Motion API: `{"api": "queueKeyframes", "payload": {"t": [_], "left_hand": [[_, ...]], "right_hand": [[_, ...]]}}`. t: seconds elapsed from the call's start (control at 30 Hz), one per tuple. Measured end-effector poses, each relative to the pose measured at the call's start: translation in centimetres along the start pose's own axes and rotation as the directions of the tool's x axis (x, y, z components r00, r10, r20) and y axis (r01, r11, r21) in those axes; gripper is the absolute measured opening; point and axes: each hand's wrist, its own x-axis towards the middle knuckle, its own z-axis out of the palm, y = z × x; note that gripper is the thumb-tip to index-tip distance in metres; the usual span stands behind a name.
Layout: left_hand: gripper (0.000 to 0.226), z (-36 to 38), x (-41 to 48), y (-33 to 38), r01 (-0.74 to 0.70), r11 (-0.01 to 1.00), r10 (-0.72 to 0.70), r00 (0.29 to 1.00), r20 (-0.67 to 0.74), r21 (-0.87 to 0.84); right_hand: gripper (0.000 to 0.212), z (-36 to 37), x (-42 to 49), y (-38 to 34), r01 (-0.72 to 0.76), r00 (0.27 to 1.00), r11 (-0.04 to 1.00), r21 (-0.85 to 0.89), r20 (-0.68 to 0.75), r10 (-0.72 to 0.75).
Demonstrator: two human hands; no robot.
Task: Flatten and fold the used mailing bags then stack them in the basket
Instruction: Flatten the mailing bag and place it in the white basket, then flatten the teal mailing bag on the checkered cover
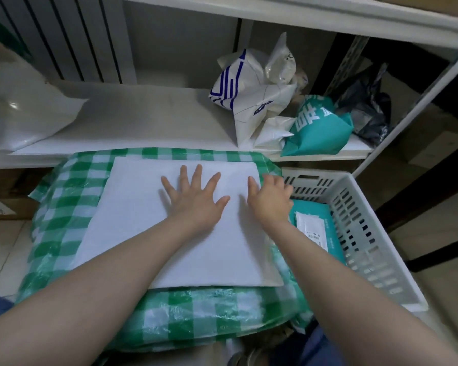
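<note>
Left hand (196, 200), right hand (271, 200) touch one white bag (148, 233); one basket (357, 220).

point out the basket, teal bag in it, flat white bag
basket (368, 233) head view, right wall
teal bag (311, 206) head view, strip above label
flat white bag (222, 249) head view, middle between arms

Mailing bag (175, 233) left of basket (376, 233), below shelf (143, 122)

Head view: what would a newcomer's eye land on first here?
The white bag lying flat on the green checked cloth, centre, with the left hand spread on it and the right hand at its right edge. Then the basket to the right with a teal bag inside, and the crumpled bags heaped on the shelf behind.
</note>
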Motion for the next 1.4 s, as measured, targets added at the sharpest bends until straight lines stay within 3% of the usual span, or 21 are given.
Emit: {"api": "queueKeyframes", "payload": {"t": [0.13, 0.33, 0.5, 0.67, 0.9, 1.0, 1.27, 1.4], "left_hand": [[0.066, -0.9, 4.0, 3.7, -0.067, 0.997, 0.067, 0.998, 0.0, -0.023], [0.067, -1.3, 9.3, 8.9, -0.067, 0.995, 0.069, 0.997, 0.029, -0.069], [0.067, 2.8, 9.8, 9.3, 0.009, 0.999, -0.007, 0.997, 0.076, -0.033], [0.066, 4.6, 9.7, 9.1, 0.01, 1.0, -0.01, 1.0, -0.026, 0.006], [0.067, 5.0, 9.8, 9.0, 0.014, 1.0, -0.012, 0.998, -0.062, 0.024], [0.067, 5.0, 9.8, 9.0, 0.019, 0.999, -0.017, 0.998, -0.054, 0.031], [0.066, 3.6, 9.6, 8.7, 0.005, 0.999, -0.003, 0.998, 0.057, -0.052], [0.065, 1.9, 8.3, 8.3, 0.038, 0.993, -0.039, 0.999, -0.006, -0.114]], "right_hand": [[0.062, -2.3, 4.7, 2.8, -0.061, 0.993, 0.997, 0.039, -0.101, 0.065], [0.072, -5.8, 12.8, 6.2, -0.206, 0.957, 0.913, 0.353, -0.121, 0.263], [0.072, -8.3, 17.9, 8.2, -0.218, 0.907, 0.904, 0.367, -0.266, 0.326], [0.085, -9.0, 22.4, 10.0, -0.272, 0.941, 0.899, 0.342, -0.102, 0.324], [0.037, -8.0, 22.4, 11.6, -0.341, 0.906, 0.86, 0.38, -0.11, 0.408], [0.02, -7.8, 21.7, 12.6, -0.281, 0.924, 0.869, 0.407, -0.131, 0.36], [0.012, -9.7, 15.9, 14.2, -0.161, 0.894, 0.85, 0.501, -0.292, 0.341], [0.011, -10.8, 11.8, 14.6, -0.055, 0.875, 0.825, 0.562, -0.371, 0.312]]}}
